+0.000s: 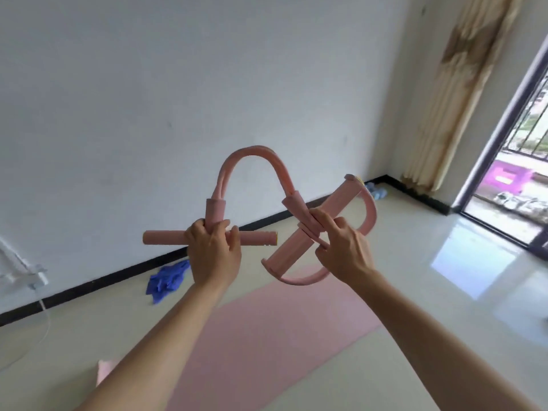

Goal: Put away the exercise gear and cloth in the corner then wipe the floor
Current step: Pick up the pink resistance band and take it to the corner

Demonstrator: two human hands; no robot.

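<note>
Head view: pink puller (249,161) held above mat (267,336), cloth (167,277).

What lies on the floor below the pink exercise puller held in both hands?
Below the pink puller lies a pink mat on the pale floor; a blue cloth lies left of it, by the wall. The left forearm covers part of the mat.

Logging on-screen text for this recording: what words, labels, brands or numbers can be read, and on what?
None readable. The pink resistance puller, held by the left hand and right hand, shows no print, nor do the pink mat and blue cloth.
The purple object outdoors is too blurred to tell.
</note>
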